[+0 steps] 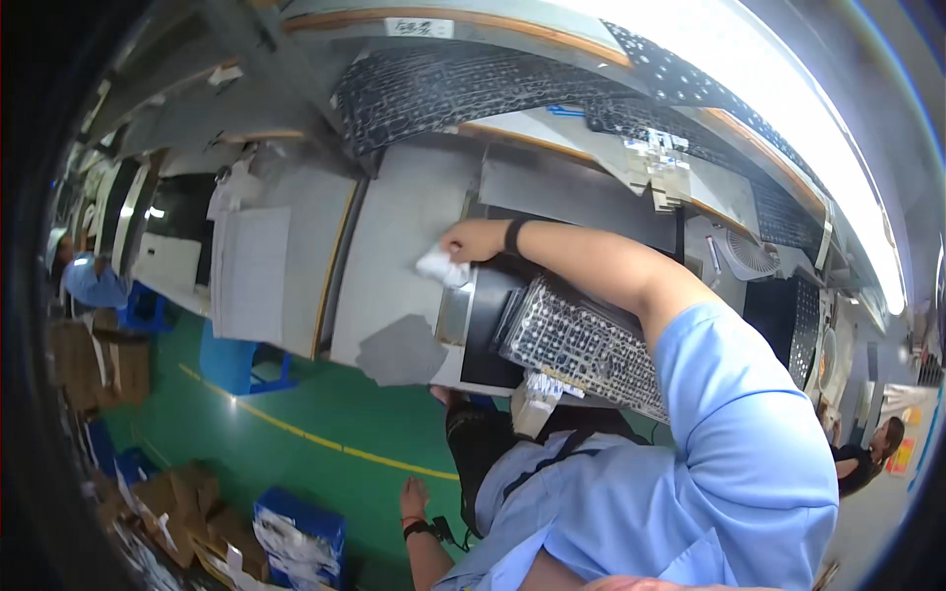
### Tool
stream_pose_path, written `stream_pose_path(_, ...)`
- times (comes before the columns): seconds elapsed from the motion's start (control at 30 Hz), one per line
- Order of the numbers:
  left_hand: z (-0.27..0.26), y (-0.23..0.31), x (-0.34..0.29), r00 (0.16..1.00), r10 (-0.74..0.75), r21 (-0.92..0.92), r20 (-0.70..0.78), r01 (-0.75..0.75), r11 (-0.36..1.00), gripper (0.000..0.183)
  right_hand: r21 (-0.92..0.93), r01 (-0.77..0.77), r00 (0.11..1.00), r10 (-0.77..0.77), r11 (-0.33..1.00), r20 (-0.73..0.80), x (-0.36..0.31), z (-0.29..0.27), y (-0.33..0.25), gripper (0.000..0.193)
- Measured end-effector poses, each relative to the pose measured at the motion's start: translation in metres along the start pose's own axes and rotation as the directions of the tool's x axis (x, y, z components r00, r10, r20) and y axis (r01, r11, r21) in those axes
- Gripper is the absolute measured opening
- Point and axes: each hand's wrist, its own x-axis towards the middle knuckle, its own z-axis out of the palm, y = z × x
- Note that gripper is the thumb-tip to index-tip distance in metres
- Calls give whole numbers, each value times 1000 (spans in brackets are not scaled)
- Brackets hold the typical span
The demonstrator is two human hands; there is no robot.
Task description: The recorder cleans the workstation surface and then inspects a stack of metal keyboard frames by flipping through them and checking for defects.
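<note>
My right hand [475, 241] reaches across the bench with its fingers closed on a crumpled white cloth [440, 266]. The cloth rests on or just over the pale grey bench top [394, 207], beside a narrow metal strip [454, 317] and a dark panel [483, 330]. Under my right forearm lies a stack of black-and-white patterned sheets [581, 340]. Low at my side, away from the bench, hangs my left hand [414, 498], empty, with its fingers loosely stretched.
A flat grey patch [401, 351] covers the bench's near edge. A small pale box [535, 404] stands close to my lap. Shelves above hold more dark patterned sheets [443, 94]. A fan [751, 254] is at right; blue stools [232, 360] and cartons [182, 507] stand left. Two other people are farther off.
</note>
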Motion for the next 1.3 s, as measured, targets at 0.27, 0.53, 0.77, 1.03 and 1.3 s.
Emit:
stream_pose_path(0.27,44,-15,4,999,30,-87,34,-27,996,46,29,-241,858,227,970,-461,-120,-78,-6,38)
stream_pose_path(0.53,82,-1,-9,994,111,-147,19,-107,983,42,595,-775,194,976,212,-96,-336,-8,144,13)
stream_pose_path(0.77,109,155,-19,787,570,-233,-236,-615,753,55,106,-779,609,786,618,-110,-191,-22,134,27)
stream_pose_path(1.03,145,279,-49,790,561,-293,-248,-613,734,46,141,-309,951,302,941,68,9,3,-6,24)
stream_pose_path(1.3,149,247,-77,783,621,-106,39,-615,781,42,111,-659,602,610,744,-514,-140,-59,47,27)
